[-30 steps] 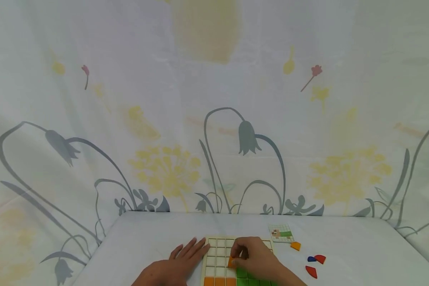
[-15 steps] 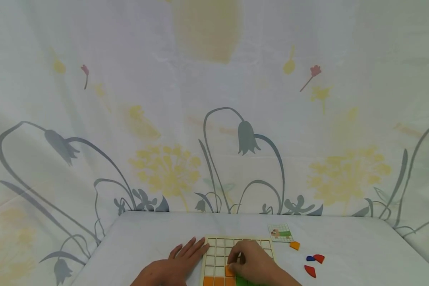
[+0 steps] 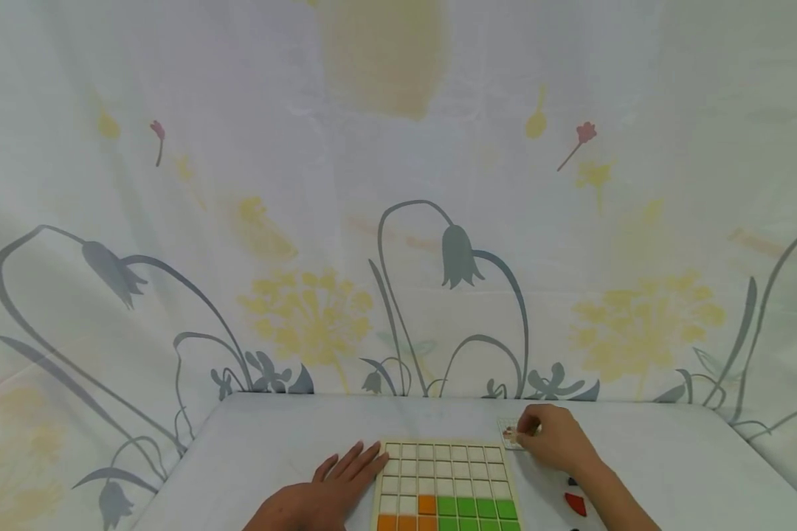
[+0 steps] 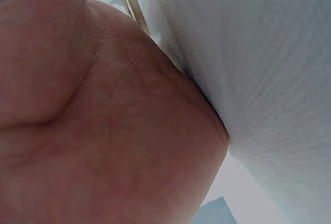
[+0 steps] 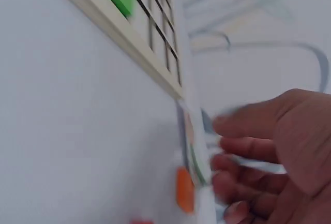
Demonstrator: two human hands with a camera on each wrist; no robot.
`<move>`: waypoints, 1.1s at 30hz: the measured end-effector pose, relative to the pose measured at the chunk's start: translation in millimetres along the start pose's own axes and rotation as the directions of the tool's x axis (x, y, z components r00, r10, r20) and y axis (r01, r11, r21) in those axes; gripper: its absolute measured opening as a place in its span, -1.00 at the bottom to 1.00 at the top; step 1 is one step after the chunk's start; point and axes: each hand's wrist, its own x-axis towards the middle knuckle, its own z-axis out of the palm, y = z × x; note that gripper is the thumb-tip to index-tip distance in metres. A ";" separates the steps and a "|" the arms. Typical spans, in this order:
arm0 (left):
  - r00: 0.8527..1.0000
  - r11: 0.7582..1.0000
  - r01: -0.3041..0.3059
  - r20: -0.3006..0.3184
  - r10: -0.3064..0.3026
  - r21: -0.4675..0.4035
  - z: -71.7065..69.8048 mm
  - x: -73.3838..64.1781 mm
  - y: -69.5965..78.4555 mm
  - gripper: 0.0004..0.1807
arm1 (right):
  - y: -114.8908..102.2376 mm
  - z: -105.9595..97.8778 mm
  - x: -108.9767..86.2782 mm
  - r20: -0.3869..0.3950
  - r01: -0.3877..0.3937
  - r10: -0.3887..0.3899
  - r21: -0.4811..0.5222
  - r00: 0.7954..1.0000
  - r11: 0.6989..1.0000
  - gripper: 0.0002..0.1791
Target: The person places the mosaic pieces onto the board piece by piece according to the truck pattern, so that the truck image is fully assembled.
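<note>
R hand [image 3: 558,440] nearer, fingers half-curled, nothing seen in it | orange pc [image 5: 184,190] on tbl [image 3: 272,435], just below R fingertips, by card [image 3: 505,425]; long axis unclear | L hand [image 3: 328,490] fingers straight, at L edge of board [image 3: 443,470], well off

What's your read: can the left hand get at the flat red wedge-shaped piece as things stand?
Probably not: the left hand rests at the left edge of the cream gridded board, which lies between it and the red piece over by the right forearm.
</note>
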 end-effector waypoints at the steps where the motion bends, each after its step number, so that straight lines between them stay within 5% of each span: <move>1: 1.000 1.000 -0.007 -0.002 0.007 0.001 0.3 -0.1 -0.4 0.21 | 6.1 -4.8 -0.2 0.012 -0.037 0.037 -0.017 0.999 0.999 -0.83; 8: 1.000 1.000 -0.022 -0.010 0.021 -0.007 1.2 0.3 -1.4 0.22 | 33.9 -18.5 -3.3 0.138 -0.188 0.193 -0.049 0.971 0.981 -0.64; 19: 1.000 0.999 -0.030 -0.010 0.030 -0.013 2.5 0.4 -3.8 0.24 | 28.8 -21.8 -4.9 0.175 -0.227 0.236 -0.068 0.956 0.971 -0.72; 26: 1.000 1.000 -0.012 0.002 0.012 -0.013 1.6 2.6 -4.2 0.27 | 9.1 -36.4 -6.3 0.163 -0.053 0.047 0.031 0.985 0.998 -0.77; 33: 1.000 1.000 -0.001 0.003 0.001 -0.014 1.9 1.7 -3.7 0.26 | -19.0 -15.1 -6.2 0.163 0.163 -0.192 0.175 0.968 0.971 -0.90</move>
